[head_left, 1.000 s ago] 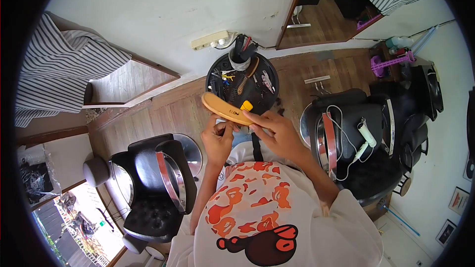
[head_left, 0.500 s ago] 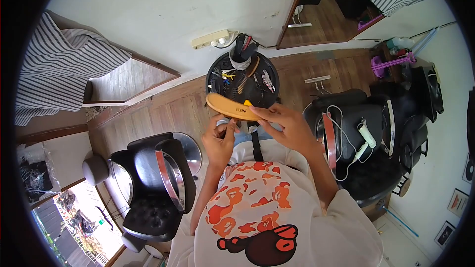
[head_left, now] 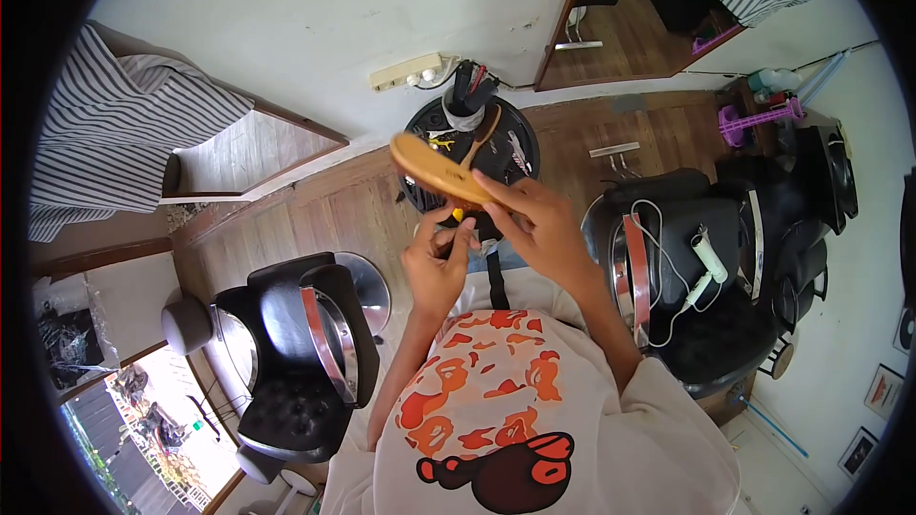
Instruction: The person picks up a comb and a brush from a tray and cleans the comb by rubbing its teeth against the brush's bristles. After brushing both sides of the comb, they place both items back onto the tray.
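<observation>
A curved wooden brush [head_left: 431, 169] with small lettering on its back is held up in front of my body. My right hand [head_left: 534, 229] grips its right end between thumb and fingers. Just below the brush, my left hand [head_left: 439, 262] has its fingers pinched together near a small yellow piece [head_left: 459, 215]; what they hold is too small to tell. Behind the brush stands a round black tray [head_left: 523, 129] with a cup [head_left: 464, 114] of tools, a wooden-handled brush [head_left: 485, 131] and several clips.
A black salon chair [head_left: 286, 324] is at the left. On the right, another black chair [head_left: 687, 324] bears a white hair dryer [head_left: 707, 257]. A power strip [head_left: 405, 72] is fixed to the wall behind the tray. Mirrors with striped cloths stand on both sides.
The wooden brush has risen and tilted, its left end now higher. My right hand has moved slightly left, and my left hand has shifted a little right.
</observation>
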Tool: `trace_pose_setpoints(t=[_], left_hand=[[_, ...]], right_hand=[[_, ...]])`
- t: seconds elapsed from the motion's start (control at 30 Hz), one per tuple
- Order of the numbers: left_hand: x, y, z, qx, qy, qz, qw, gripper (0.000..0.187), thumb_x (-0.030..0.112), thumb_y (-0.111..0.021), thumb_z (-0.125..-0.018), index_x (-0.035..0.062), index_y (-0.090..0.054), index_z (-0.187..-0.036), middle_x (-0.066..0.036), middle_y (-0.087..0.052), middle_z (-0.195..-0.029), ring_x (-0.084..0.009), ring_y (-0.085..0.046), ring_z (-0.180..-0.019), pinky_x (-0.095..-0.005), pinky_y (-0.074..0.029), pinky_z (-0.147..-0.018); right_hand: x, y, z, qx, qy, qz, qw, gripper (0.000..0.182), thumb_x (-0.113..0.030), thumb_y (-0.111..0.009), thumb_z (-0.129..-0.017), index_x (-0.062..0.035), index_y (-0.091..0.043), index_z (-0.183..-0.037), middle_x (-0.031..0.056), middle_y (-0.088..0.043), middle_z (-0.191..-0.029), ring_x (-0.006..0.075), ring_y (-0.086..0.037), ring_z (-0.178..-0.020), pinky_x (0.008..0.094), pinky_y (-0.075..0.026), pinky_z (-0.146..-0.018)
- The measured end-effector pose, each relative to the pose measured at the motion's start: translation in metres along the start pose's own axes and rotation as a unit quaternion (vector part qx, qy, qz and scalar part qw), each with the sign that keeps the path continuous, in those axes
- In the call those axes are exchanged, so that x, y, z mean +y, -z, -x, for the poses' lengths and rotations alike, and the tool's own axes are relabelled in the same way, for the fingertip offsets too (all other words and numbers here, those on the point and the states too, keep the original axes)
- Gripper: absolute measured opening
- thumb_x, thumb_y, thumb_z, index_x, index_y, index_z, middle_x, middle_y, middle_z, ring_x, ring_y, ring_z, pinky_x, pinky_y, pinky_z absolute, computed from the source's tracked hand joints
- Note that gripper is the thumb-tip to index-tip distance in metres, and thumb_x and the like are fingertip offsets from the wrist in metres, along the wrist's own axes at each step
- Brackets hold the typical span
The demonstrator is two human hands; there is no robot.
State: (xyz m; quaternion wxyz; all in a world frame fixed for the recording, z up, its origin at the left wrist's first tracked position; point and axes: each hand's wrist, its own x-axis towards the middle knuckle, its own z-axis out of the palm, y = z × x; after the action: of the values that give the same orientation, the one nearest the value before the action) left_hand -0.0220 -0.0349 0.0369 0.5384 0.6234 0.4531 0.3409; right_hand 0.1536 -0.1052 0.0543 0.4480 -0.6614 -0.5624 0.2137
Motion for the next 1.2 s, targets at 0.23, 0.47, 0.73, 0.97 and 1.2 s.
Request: trace_pose_setpoints(t=[0.23, 0.47, 0.73, 0.97, 1.2], left_hand=[[0.007, 0.009, -0.005, 0.021, 0.010, 0.036, 0.999, 0.029, 0.002, -0.069, -0.096, -0.0005, -0.061, -0.124, -0.004, -0.070, -0.067, -0.0051, -0.052, -0.053, -0.0172, -0.038, -0.051], [-0.009, 0.001, 0.002, -0.053, -0.049, -0.020, 0.997, 0.028, 0.002, -0.069, -0.096, -0.0005, -0.061, -0.123, -0.004, -0.072, -0.070, -0.0050, -0.047, -0.051, -0.0172, -0.035, -0.050], [-0.005, 0.002, -0.002, -0.040, -0.027, -0.010, 0.999, 0.029, 0.001, -0.070, -0.095, 0.0008, -0.063, -0.122, -0.003, -0.072, -0.069, -0.0047, -0.050, -0.053, -0.0171, -0.037, -0.052], [-0.013, 0.002, -0.006, 0.003, -0.059, 0.005, 0.998, 0.029, 0.001, -0.070, -0.095, 0.0011, -0.063, -0.123, -0.003, -0.071, -0.066, -0.0045, -0.054, -0.055, -0.0166, -0.040, -0.055], [-0.013, 0.004, 0.001, -0.029, -0.031, -0.002, 0.999, 0.029, 0.000, -0.070, -0.095, 0.0013, -0.063, -0.123, -0.005, -0.071, -0.066, -0.0051, -0.056, -0.056, -0.0164, -0.042, -0.056]], right_hand=[[-0.006, 0.020, 0.001, 0.014, -0.036, -0.070, 0.997, 0.044, -0.004, -0.070, -0.093, -0.0164, -0.069, -0.136, 0.0011, -0.058, -0.080, 0.0088, -0.034, -0.058, 0.0249, -0.027, -0.052], [0.012, -0.015, -0.011, 0.065, 0.005, -0.054, 0.996, 0.041, -0.009, -0.071, -0.094, -0.0188, -0.070, -0.135, 0.0012, -0.055, -0.076, 0.0097, -0.034, -0.055, 0.0258, -0.030, -0.048], [0.008, -0.003, -0.017, 0.061, -0.014, -0.050, 0.997, 0.044, -0.002, -0.071, -0.092, -0.0149, -0.070, -0.134, -0.0001, -0.053, -0.075, 0.0084, -0.033, -0.058, 0.0251, -0.026, -0.051], [0.018, 0.003, -0.014, 0.073, 0.001, -0.050, 0.996, 0.042, -0.011, -0.070, -0.095, -0.0201, -0.069, -0.136, 0.0012, -0.053, -0.073, 0.0101, -0.036, -0.055, 0.0264, -0.029, -0.049], [0.018, 0.003, -0.012, 0.063, -0.022, -0.031, 0.997, 0.043, -0.003, -0.070, -0.093, -0.0132, -0.070, -0.135, 0.0002, -0.053, -0.073, 0.0097, -0.032, -0.058, 0.0256, -0.027, -0.053]])
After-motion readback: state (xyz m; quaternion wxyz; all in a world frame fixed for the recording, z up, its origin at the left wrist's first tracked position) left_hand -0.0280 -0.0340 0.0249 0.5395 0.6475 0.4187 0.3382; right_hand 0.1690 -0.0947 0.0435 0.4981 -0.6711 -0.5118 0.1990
